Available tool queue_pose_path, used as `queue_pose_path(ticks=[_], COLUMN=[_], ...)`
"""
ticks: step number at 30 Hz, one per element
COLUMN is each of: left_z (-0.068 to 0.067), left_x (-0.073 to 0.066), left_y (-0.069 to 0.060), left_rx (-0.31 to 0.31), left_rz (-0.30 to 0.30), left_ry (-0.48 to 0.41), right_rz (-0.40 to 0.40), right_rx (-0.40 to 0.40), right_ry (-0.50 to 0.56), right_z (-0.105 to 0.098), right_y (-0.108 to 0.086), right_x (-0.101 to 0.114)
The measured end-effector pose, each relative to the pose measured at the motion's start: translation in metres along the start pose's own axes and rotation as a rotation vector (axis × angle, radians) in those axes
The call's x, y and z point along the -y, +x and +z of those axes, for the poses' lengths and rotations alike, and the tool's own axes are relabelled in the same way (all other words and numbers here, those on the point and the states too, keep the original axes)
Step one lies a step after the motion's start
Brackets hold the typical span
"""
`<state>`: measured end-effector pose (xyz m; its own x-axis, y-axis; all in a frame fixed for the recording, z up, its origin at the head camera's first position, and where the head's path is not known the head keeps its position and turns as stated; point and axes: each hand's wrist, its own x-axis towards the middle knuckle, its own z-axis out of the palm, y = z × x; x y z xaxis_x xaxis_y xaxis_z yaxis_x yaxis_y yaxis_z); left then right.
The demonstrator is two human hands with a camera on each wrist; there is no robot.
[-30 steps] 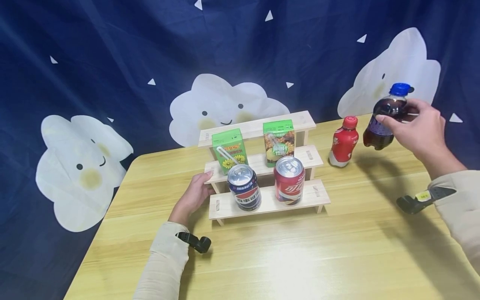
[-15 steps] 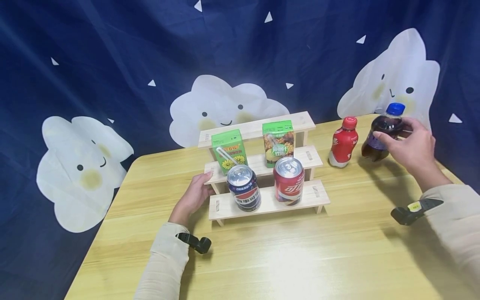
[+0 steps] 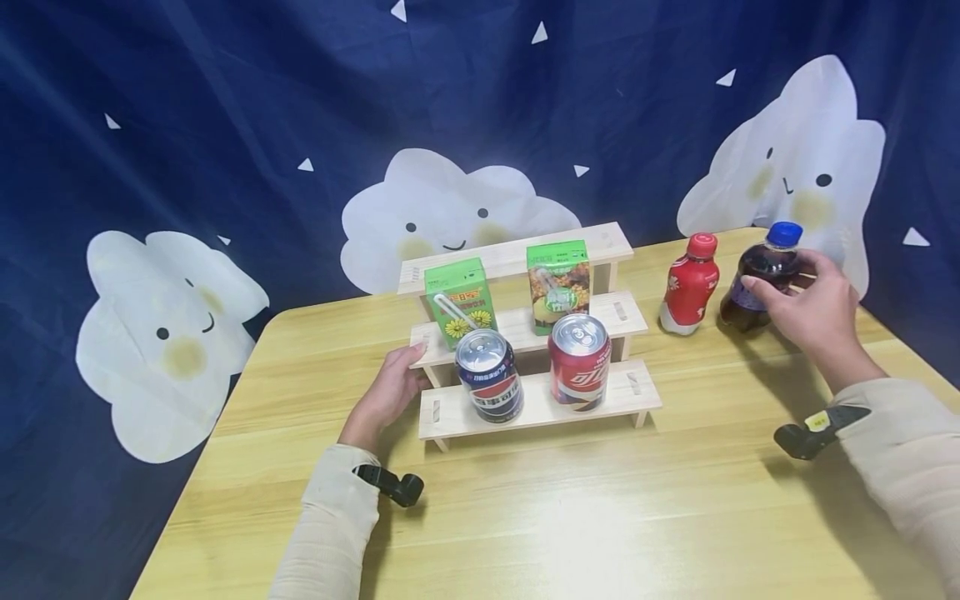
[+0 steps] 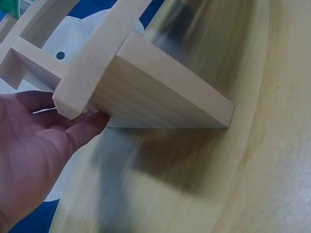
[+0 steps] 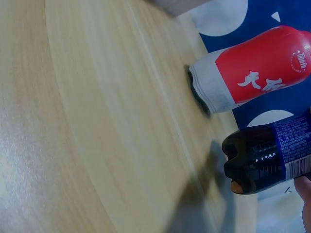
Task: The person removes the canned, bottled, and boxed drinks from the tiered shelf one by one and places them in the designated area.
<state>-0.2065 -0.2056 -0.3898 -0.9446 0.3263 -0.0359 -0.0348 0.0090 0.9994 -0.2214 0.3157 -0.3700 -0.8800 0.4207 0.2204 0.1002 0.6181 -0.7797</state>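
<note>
My right hand (image 3: 817, 312) holds a dark cola bottle (image 3: 757, 292) with a blue cap, thumb on its near side. In the right wrist view the cola bottle (image 5: 262, 155) is close to the tabletop; I cannot tell whether its base touches. A red and white bottle (image 3: 688, 287) stands upright just left of it. My left hand (image 3: 390, 392) grips the left end of the middle step of a wooden three-step shelf (image 3: 532, 421), thumb on top. The left wrist view shows the left hand's (image 4: 39, 145) fingers under the shelf (image 4: 150, 82).
On the bottom step stand a dark blue can (image 3: 491, 387) and a red can (image 3: 581, 371). Behind them, on the middle step, are two green drink cartons (image 3: 459, 300) with straws. A blue curtain (image 3: 300, 75) with clouds hangs behind the wooden table (image 3: 480, 517).
My right hand has lowered the cola bottle and brought it left, nearer the red and white bottle. The left hand and the shelf have stayed put.
</note>
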Motion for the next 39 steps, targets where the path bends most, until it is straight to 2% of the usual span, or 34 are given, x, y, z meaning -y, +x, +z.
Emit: queue_pose_path(ticks=[13,24,34,39], left_z=[0.001,-0.001,0.001,0.001], left_x=[-0.001,0.001,-0.001,-0.001], left_y=[0.0,0.001,0.0,0.0], left_rx=[-0.003,0.002,0.002,-0.004], left_rz=[-0.009,-0.009,-0.005,-0.007], left_ry=[-0.013,-0.008,-0.009,-0.004], right_rz=[0.011,0.027,0.013,-0.005], right_rx=[-0.032,-0.015,-0.032,-0.01], right_ry=[0.031,0.006,0.003,0.015], right_z=[0.008,0.01,0.007,0.001], right_y=[0.0,0.0,-0.005,-0.01], right_x=[-0.003,-0.005,-0.002,0.002])
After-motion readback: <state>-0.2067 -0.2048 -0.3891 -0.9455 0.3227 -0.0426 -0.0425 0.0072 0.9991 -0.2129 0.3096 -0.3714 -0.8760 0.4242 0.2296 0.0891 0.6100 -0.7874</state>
